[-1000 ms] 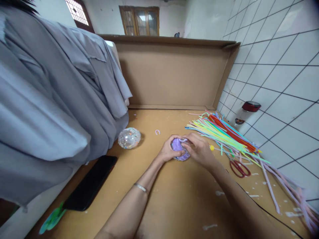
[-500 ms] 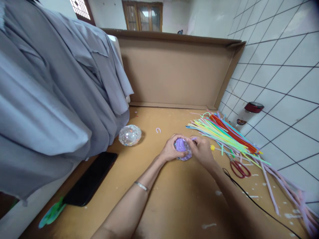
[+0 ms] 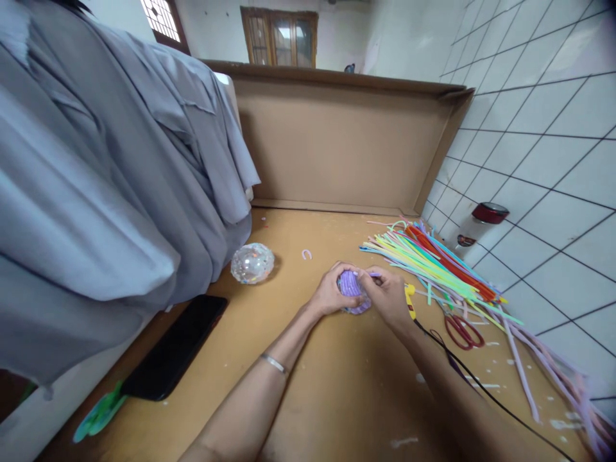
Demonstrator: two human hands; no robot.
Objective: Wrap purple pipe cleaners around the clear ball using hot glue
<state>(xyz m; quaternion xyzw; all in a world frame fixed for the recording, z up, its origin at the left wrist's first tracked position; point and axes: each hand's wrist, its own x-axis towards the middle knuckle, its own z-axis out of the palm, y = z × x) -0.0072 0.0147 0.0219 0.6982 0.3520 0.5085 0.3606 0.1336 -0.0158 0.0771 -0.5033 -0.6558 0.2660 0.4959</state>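
My left hand [image 3: 333, 290] is wrapped round the left side of a small round object with rows of purple pipe cleaner [image 3: 350, 284] on it. Its lower right part looks clear, like plastic. On the other side, my right hand [image 3: 386, 292] pinches a purple pipe cleaner strand [image 3: 374, 274] at the top of that object. The fingers hide part of the rows. Just right of my right hand lies a yellow tool with a black cord [image 3: 410, 301], probably a glue gun, partly covered by the hand.
A clear faceted bowl [image 3: 253, 264] and a curled pink piece [image 3: 307, 255] lie to the left. A black phone [image 3: 176, 346] is nearer. Many coloured pipe cleaners [image 3: 428, 256] and red-handled scissors [image 3: 462, 330] lie right. A cardboard panel [image 3: 337, 141] stands behind; grey cloth [image 3: 120, 167] hangs left.
The purple strand in my right hand now lies straighter across the top of the round object. My right hand has shifted slightly, and more of the yellow tool shows beside it.
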